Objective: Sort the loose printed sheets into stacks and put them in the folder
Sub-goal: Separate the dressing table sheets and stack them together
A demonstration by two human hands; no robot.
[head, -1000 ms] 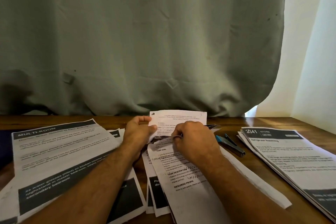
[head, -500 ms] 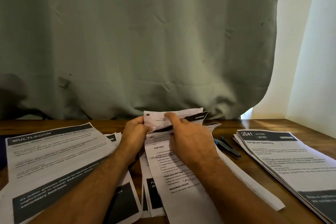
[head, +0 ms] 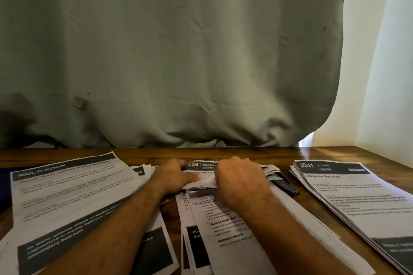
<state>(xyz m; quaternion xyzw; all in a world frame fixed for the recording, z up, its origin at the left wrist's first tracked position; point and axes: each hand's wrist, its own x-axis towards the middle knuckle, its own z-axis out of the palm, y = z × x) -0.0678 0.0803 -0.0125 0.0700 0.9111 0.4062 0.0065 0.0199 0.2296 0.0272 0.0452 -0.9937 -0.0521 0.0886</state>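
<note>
Printed sheets lie in three groups on the wooden table (head: 245, 153). A left stack (head: 67, 194) is headed "MULTI-ROOM". A right stack (head: 357, 194) is headed "KITCHEN". Between them sits a loose middle pile (head: 223, 230). My left hand (head: 174, 176) holds the top end of the middle pile, thumb pressing on the folded sheets. My right hand (head: 239, 181) is curled over the crumpled top edges of the same sheets and grips them. A sheet headed "DRESSING" (head: 201, 166) shows between my hands. No folder is clearly visible.
A dark stapler-like tool (head: 286, 185) lies between the middle pile and the right stack. A grey-green curtain (head: 167, 51) hangs right behind the table. A dark object (head: 4, 187) peeks out at the far left edge.
The sheets that my hands held raised and bent upward have come down flat onto the middle pile. Both hands moved down with them, and the "DRESSING" heading now shows.
</note>
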